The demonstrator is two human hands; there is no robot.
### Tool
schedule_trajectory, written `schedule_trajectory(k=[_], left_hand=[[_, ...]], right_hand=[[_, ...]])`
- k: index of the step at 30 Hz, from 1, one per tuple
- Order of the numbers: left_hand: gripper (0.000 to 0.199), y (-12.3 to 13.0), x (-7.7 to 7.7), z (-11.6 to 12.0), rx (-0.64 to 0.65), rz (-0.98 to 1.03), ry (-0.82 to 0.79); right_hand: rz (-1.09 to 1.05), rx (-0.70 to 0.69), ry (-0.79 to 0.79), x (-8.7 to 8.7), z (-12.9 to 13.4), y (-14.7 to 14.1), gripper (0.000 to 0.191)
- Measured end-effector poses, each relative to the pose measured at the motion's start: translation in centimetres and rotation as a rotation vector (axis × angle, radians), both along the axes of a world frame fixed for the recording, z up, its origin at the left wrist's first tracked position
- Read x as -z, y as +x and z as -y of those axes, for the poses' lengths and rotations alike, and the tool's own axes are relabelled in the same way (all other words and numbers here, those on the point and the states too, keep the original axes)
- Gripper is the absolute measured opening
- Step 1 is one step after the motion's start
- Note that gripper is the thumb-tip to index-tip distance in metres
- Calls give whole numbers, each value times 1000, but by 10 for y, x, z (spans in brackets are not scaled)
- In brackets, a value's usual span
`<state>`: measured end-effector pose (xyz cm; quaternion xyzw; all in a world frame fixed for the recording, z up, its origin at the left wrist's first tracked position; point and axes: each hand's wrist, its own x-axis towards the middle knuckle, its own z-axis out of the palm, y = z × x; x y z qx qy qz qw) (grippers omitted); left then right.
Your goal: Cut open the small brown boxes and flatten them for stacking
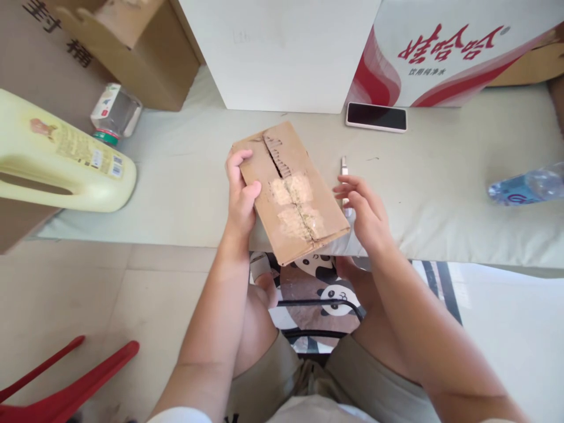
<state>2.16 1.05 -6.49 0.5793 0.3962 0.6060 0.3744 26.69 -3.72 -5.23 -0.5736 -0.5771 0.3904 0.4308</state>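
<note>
In the head view, two bare hands are at work at the front edge of one cloth-covered table (pixel 176 176). The left hand (pixel 242 197) pinches the left edge of one small cardboard box (pixel 288 197), its thumb and one finger showing on the top face. That face has one ragged slit and two rough, peeled patches. The box is turned at a slant, its near end reaching past the table edge.

The right hand (pixel 369 216) is just beside the box's right edge, its fingers loosely bent and slightly spread. They partly cover one slim white tool (pixel 344 169) on the table; whether they touch it, I cannot tell.

Beyond the hands are one phone (pixel 376 117) lying screen up, one large white box (pixel 282 53) and one red-and-white carton (pixel 436 59). To the right lies one clear water bottle (pixel 529 187). To the left are one yellow jug (pixel 66 155) with a handle and one clear jar (pixel 117 114) with a green lid, both tipped over, near one open brown carton (pixel 158 64).
</note>
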Motion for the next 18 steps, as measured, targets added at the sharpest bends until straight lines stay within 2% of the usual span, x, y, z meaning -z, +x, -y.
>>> schedule_trajectory(k=[2,3,5,8,12,16,18], left_hand=[[62,0,0,0,-39,-40,-23],[61,0,0,0,-50,-48,-32],[60,1,-1,0,-65,-59,-37],[58,3,-2,1,-93,-79,-41],[56,2,-2,2,-103,-102,-39],[59,-1,1,1,-102,-117,-31],[59,-1,3,-1,-105,-108,-29]], right_hand=[[295,162,-59,6,-6,6,47],[426,183,-92,8,-9,9,50],[607,140,-137,11,-12,12,58],[711,70,-160,13,-14,13,66],[582,89,-150,4,-17,11,62],[176,82,-174,-12,-14,9,43],[-33,58,-78,-23,-7,7,40]])
